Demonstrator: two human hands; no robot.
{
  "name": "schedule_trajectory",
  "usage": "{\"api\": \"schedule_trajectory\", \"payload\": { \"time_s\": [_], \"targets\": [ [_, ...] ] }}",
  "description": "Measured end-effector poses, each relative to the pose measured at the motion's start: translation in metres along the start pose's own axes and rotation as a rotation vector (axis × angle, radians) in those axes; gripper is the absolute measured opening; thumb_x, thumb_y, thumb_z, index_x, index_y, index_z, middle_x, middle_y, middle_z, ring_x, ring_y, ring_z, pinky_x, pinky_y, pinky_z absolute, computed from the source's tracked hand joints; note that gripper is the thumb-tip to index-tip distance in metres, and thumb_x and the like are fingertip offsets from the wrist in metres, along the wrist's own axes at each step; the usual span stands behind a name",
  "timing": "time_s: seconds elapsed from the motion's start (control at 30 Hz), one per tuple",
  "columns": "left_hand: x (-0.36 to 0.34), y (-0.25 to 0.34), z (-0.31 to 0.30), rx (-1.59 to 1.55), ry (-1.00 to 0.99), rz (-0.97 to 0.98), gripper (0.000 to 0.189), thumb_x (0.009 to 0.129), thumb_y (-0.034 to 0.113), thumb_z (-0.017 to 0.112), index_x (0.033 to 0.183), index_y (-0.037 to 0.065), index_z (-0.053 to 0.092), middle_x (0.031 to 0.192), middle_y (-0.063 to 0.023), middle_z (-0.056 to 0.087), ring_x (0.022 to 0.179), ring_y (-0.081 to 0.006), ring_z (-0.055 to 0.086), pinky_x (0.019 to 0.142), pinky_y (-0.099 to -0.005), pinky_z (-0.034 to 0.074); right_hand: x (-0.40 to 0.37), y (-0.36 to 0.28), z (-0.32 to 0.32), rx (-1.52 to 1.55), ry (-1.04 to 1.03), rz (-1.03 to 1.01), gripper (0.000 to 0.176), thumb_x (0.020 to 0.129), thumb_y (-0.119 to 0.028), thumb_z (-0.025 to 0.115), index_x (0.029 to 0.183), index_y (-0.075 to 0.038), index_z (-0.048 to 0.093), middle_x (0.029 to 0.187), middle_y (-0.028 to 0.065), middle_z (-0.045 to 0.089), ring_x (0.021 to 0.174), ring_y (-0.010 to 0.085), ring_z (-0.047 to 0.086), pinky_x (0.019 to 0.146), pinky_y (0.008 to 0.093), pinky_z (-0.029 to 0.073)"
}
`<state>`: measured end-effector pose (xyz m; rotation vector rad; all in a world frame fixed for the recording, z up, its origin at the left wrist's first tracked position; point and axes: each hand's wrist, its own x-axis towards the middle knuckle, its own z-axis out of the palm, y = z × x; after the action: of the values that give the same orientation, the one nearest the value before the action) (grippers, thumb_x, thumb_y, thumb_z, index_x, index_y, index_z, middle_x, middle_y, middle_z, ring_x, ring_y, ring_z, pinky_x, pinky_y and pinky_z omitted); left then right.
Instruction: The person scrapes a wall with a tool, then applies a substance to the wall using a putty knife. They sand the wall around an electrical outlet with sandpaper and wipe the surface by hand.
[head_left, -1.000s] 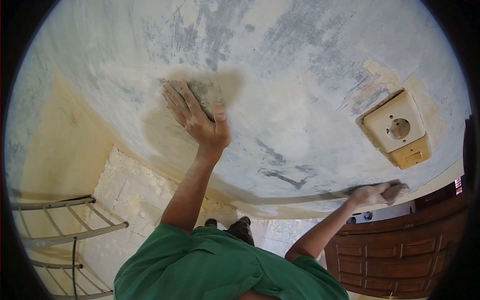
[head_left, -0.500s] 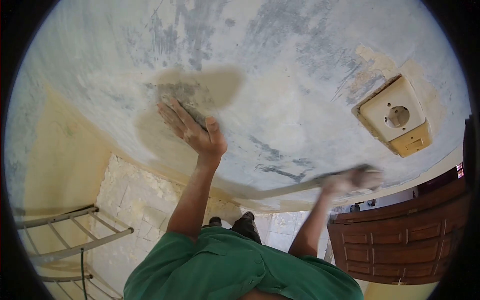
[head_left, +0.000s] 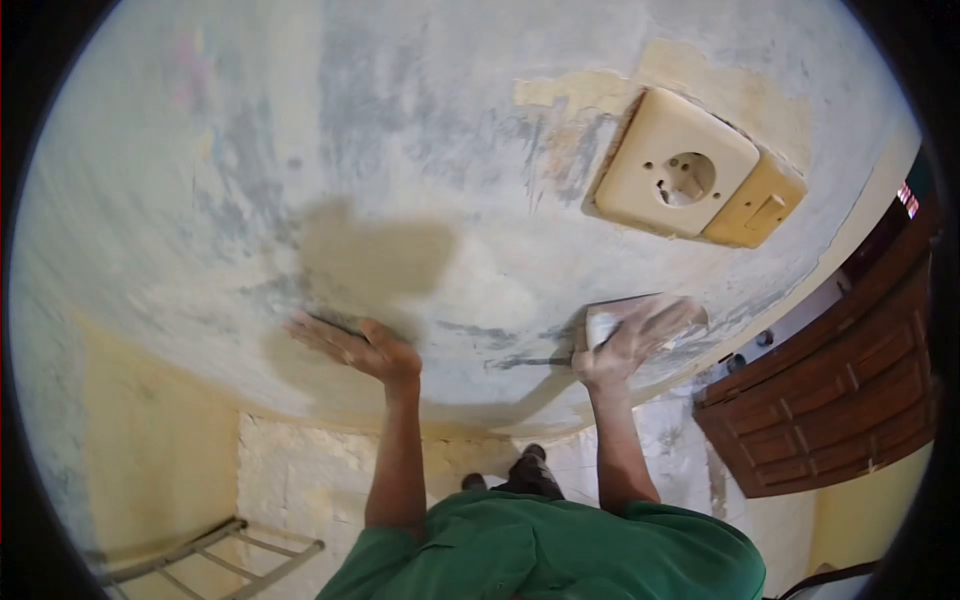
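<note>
My left hand (head_left: 365, 350) rests against the patchy grey-white wall (head_left: 480, 190), fingers stretched out together and thumb raised. Nothing shows in its grasp, though its palm side is hidden. To the right, my right hand (head_left: 635, 348), a little blurred, presses a flat piece of sandpaper (head_left: 600, 322) to the wall below the socket. The sandpaper has a dark edge and a pale patch; the fingers cover much of it. Above both hands is a cream wall socket (head_left: 680, 165) joined to a yellowed switch (head_left: 757, 208).
A metal ladder-like frame (head_left: 215, 560) stands at lower left. A brown panelled wooden door (head_left: 830, 400) is at right. Pale, dusty floor (head_left: 300, 470) lies below, with my shoes (head_left: 535, 452) near the wall's foot.
My right hand has swept leftward with the sandpaper, closer to my left hand. The view has shifted, so the socket appears further left and higher. My left hand stays on the wall.
</note>
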<state>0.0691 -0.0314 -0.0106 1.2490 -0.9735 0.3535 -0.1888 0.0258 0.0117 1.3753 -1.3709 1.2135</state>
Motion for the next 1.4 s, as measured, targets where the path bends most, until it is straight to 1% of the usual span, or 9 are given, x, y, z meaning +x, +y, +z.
{"api": "schedule_trajectory", "payload": {
  "time_s": [0.1,0.3,0.43,0.57,0.63,0.73,0.87,1.0,1.4],
  "targets": [
    [-0.006,-0.001,-0.008,-0.006,-0.054,0.079,0.07,0.097,0.048,0.027,0.145,0.0,0.011,0.149,-0.0277,0.003,0.138,-0.0433,0.004,0.109,-0.0546,0.007,0.019,0.048,-0.011,-0.056,-0.003,-0.047,0.067,0.094,-0.039,0.038,0.145,-0.001,0.016,0.151,0.0227,0.008,0.139,0.0428,0.003,0.111,0.0519,0.003],
    [-0.016,0.004,-0.005,0.047,-0.056,0.114,0.073,0.097,0.048,0.024,0.143,-0.006,0.009,0.149,-0.0287,0.003,0.138,-0.0426,0.003,0.111,-0.0518,0.007,0.067,0.108,-0.023,0.16,0.369,0.504,0.05,0.094,-0.016,0.045,0.137,0.005,0.031,0.144,0.0179,0.032,0.134,0.0259,0.028,0.111,0.0363,0.015],
    [-0.017,-0.001,-0.004,0.064,-0.063,0.081,0.076,0.096,0.05,0.021,0.142,-0.009,0.007,0.148,-0.0297,-0.001,0.139,-0.0418,0.001,0.111,-0.0516,0.006,0.022,0.043,-0.002,0.064,0.207,0.177,0.078,0.08,-0.032,0.056,0.144,-0.003,0.021,0.15,0.0237,0.013,0.14,0.0399,0.008,0.111,0.0528,0.004],
    [-0.019,-0.013,-0.005,0.078,-0.073,0.147,0.077,0.096,0.051,0.019,0.142,-0.009,0.005,0.149,-0.0289,-0.002,0.139,-0.0417,0.001,0.111,-0.0512,0.006,0.041,0.084,-0.022,-0.026,0.203,0.137,0.066,0.085,-0.014,0.05,0.143,-0.001,0.023,0.148,0.0236,0.019,0.138,0.0398,0.015,0.111,0.0499,0.009],
    [-0.02,-0.012,-0.004,0.049,-0.093,0.183,0.077,0.096,0.052,0.019,0.142,-0.009,0.005,0.149,-0.0286,-0.002,0.139,-0.0416,0.0,0.111,-0.0512,0.006,0.074,0.104,-0.03,0.481,0.403,0.647,0.057,0.091,-0.008,0.044,0.142,0.003,0.022,0.149,0.0215,0.019,0.138,0.0339,0.019,0.112,0.0425,0.011],
    [-0.023,-0.012,-0.004,0.094,-0.072,0.132,0.076,0.096,0.05,0.019,0.142,-0.009,0.004,0.149,-0.0284,-0.001,0.139,-0.0413,0.0,0.111,-0.0509,0.006,0.072,0.114,-0.024,0.459,0.442,0.713,0.068,0.092,-0.026,0.049,0.144,0.0,0.015,0.147,0.0294,0.015,0.138,0.0397,0.014,0.11,0.0512,0.012],
    [-0.022,-0.015,-0.004,0.113,-0.068,0.171,0.075,0.097,0.049,0.019,0.142,-0.009,0.002,0.149,-0.0283,0.0,0.139,-0.0411,0.001,0.111,-0.0502,0.006,0.029,0.041,-0.004,0.052,0.222,0.364,0.073,0.085,-0.028,0.055,0.143,0.0,0.021,0.147,0.0313,0.008,0.137,0.0474,0.005,0.108,0.0571,0.005],
    [-0.025,-0.019,-0.007,0.108,-0.066,0.172,0.074,0.097,0.048,0.019,0.142,-0.009,0.002,0.149,-0.0286,0.0,0.139,-0.0412,0.002,0.111,-0.0499,0.006,0.011,0.022,-0.005,0.059,0.109,0.323,0.082,0.08,-0.037,0.06,0.142,0.002,0.023,0.143,0.0384,0.009,0.135,0.0517,0.006,0.106,0.0606,0.006],
    [-0.017,-0.018,-0.008,0.165,-0.075,0.245,0.076,0.097,0.05,0.017,0.141,-0.01,0.006,0.148,-0.0301,0.002,0.138,-0.0424,0.004,0.111,-0.0515,0.009,0.027,0.032,-0.012,0.045,0.132,0.254,0.078,0.082,-0.038,0.056,0.142,0.0,0.024,0.146,0.0329,0.008,0.137,0.0474,0.006,0.108,0.0581,0.005]
  ]
}}
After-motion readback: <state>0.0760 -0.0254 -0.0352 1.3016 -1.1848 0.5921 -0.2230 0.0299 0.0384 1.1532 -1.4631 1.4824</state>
